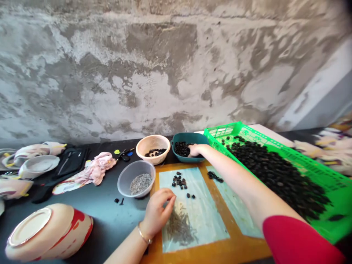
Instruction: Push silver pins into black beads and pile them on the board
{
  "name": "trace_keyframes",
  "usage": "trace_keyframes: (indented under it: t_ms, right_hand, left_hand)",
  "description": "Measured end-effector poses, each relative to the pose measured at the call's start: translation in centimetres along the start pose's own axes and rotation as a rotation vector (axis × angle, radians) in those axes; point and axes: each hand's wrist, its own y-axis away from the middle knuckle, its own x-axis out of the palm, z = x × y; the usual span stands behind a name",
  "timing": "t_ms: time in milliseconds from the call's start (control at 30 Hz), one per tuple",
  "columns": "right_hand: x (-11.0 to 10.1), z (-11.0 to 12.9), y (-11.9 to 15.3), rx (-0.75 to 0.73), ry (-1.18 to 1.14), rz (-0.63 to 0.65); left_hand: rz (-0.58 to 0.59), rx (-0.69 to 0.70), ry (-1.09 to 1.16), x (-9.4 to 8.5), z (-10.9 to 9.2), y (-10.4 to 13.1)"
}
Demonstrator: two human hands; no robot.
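Note:
My left hand (161,207), with a bracelet at the wrist, is closed at the left edge of a pale sheet (211,220). Its fingers are curled towards the thumb, and whatever they may hold is hidden. Just below it lies a heap of thin metal pins (181,229). Beyond, on the same sheet, are several small black parts (179,180). My right hand (194,149) reaches into a teal basin (194,138) among small black pieces (181,149); its fingertips are out of sight there.
A clear bowl (123,179) holds metal pins, and a cream bowl (152,141) holds black pieces. On the right, a green crate (324,172) carries a large black heap. A tipped red-and-cream container (63,227), pink cloth (101,167) and black pouch (72,161) lie left.

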Motion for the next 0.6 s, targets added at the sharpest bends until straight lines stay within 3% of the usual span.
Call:
trace_keyframes:
  t_ms: [100,200,433,600]
  right_hand:
    - [1.2,0.4,-0.8,0.079,0.005,0.153]
    - [2.0,0.5,-1.3,0.094,0.006,0.207]
    - [1.9,-0.3,-1.4,-0.037,-0.062,0.216]
    - [1.4,-1.1,-1.4,-0.05,-0.114,0.144]
  left_hand:
    - [0.018,-0.003,0.018,0.1,0.0,0.0]
    - [0.034,-0.015,0.025,0.1,0.0,0.1]
    - [0.038,-0.018,0.032,0.0,0.1,0.3]
    - [0.065,-0.011,0.025,0.0,0.0,0.2]
